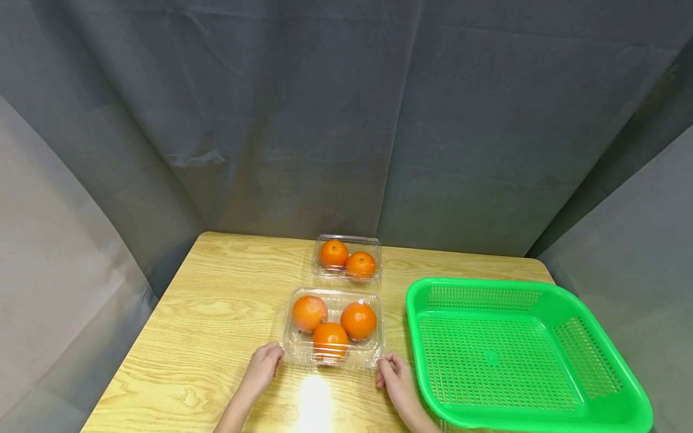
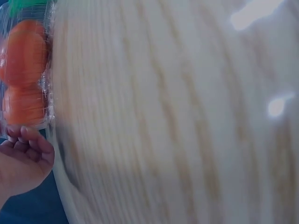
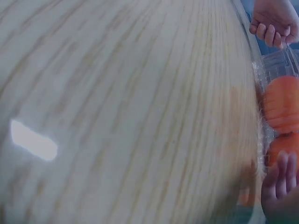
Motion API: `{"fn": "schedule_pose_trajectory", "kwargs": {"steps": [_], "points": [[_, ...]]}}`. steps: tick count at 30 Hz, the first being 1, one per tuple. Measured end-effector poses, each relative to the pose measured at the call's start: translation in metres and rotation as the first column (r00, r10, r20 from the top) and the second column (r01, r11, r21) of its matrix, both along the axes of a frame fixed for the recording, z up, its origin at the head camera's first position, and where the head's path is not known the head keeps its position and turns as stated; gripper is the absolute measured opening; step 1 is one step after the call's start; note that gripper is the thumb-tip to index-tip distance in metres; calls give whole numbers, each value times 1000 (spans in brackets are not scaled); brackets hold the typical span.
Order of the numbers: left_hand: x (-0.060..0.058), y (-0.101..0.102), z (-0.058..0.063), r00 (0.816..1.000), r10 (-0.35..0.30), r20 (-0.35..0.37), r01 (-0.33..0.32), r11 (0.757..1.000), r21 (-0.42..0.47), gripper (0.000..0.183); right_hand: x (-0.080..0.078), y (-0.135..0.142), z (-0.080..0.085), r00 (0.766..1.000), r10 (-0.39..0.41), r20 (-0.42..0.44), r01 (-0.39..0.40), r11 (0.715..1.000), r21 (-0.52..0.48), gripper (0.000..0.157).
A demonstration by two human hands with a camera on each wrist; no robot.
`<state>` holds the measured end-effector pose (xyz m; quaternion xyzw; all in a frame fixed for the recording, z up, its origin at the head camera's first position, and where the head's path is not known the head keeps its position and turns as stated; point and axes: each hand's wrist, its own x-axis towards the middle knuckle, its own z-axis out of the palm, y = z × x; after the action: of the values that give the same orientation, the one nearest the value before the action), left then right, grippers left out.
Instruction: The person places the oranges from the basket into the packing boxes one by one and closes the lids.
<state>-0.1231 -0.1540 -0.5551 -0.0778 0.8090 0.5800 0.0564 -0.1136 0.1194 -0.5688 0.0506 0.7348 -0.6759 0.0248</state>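
Observation:
A clear plastic fruit box point(image 1: 346, 355) with three round orange fruits point(image 1: 358, 321) in it sits on the table in front of me. My left hand point(image 1: 264, 363) pinches its near left corner, fingers curled, as the left wrist view also shows at the hand point(image 2: 25, 158). At the near right corner my right hand point(image 1: 395, 374) holds the rim between thumb and fingers. The right wrist view shows this hand point(image 3: 282, 191) beside the box wall point(image 3: 260, 126), its fingertips partly cut off by the frame edge.
Behind the first box stands a second clear box point(image 1: 354, 242) with two fruits of the same kind. A large green plastic basket point(image 1: 414, 331) stands on the right of the wooden table point(image 1: 216, 313). Grey curtains point(image 1: 303, 120) hang at the back and sides.

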Motion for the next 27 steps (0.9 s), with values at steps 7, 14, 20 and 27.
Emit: {"fn": "schedule_pose_trajectory", "kwargs": {"steps": [7, 14, 20, 27], "points": [[0, 0, -2, 986, -15, -164, -16, 981, -191, 11, -1, -5, 2, 969, -89, -233, 147, 957, 249, 36], [-2, 1, 4, 948, -92, -305, -16, 942, -336, 51, -1, -6, 4, 896, 20, -445, 194, 881, 432, 60], [-3, 4, 12, 892, -226, -390, 18, 883, -469, 70, -6, -7, 11, 839, 175, -516, 172, 814, 555, 66], [-4, 8, 16, 854, -335, -398, 36, 802, -596, 68, -12, -11, 18, 745, 332, -578, 210, 706, 676, 58]]}}
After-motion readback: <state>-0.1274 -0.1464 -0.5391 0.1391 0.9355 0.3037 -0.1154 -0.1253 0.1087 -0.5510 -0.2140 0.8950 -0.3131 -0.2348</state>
